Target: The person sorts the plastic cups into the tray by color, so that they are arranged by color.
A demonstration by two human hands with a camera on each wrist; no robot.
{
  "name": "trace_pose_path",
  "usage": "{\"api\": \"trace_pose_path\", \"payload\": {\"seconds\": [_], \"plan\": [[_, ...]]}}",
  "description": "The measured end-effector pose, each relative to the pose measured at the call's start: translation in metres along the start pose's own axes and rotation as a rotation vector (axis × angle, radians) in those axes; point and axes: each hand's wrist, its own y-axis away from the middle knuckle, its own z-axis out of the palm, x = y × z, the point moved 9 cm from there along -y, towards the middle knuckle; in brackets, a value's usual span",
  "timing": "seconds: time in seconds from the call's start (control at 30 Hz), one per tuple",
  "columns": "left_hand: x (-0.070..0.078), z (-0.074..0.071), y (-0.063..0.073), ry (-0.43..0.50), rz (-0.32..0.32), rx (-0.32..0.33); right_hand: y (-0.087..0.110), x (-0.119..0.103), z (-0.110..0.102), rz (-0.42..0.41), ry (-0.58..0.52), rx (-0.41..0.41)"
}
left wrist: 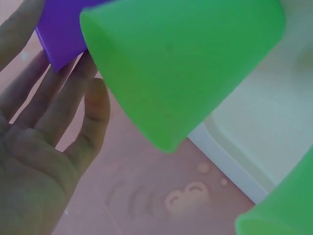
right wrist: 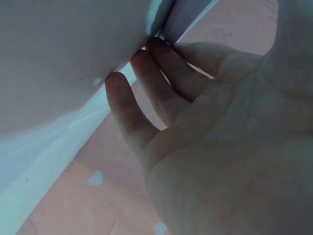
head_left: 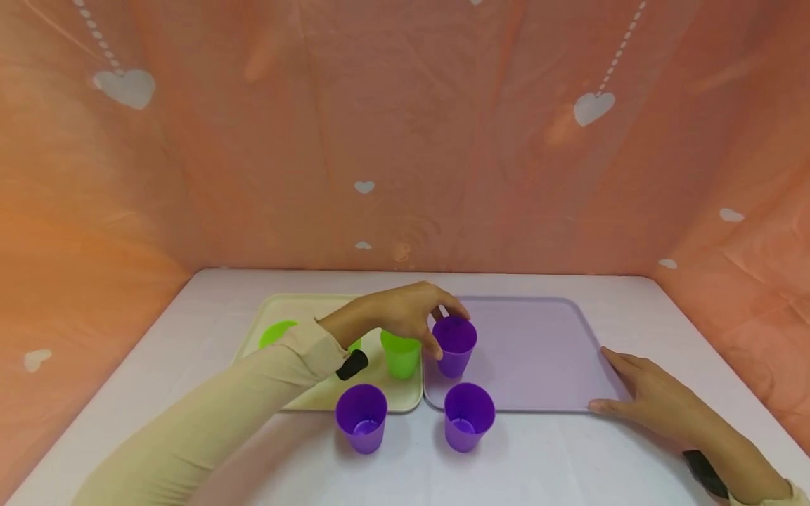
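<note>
My left grip (head_left: 408,309) pinches the purple cup (head_left: 455,355), my right grip (head_left: 654,395) rests uncurled against the lilac tray (head_left: 538,351), and a wide thumb release could topple the neighbouring green cup (head_left: 401,360).

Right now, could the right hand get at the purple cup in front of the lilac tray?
Probably yes: the right hand is at the right edge of the lilac tray, and nothing stands between it and that purple cup.
</note>
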Motion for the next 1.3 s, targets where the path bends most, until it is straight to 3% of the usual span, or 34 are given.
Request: {"api": "trace_pose_path", "payload": {"seconds": [0.27, 0.6, 0.93, 1.13, 1.3], "plan": [[-0.009, -0.002, -0.002, 0.032, -0.005, -0.014, -0.001, 0.002, 0.001, 0.020, -0.001, -0.013], [-0.020, 0.008, -0.009, 0.009, -0.081, -0.040, -0.002, 0.000, 0.000, 0.009, -0.004, -0.007], [-0.019, 0.013, -0.009, -0.012, -0.061, -0.014, -0.001, 0.002, 0.003, 0.022, -0.014, -0.018], [-0.013, 0.009, 0.000, 0.058, -0.016, 0.003, -0.001, 0.002, 0.001, 0.023, -0.004, -0.017], [0.000, -0.009, 0.023, 0.109, 0.059, 0.095, -0.001, 0.002, 0.000, 0.016, -0.004, -0.020]]}}
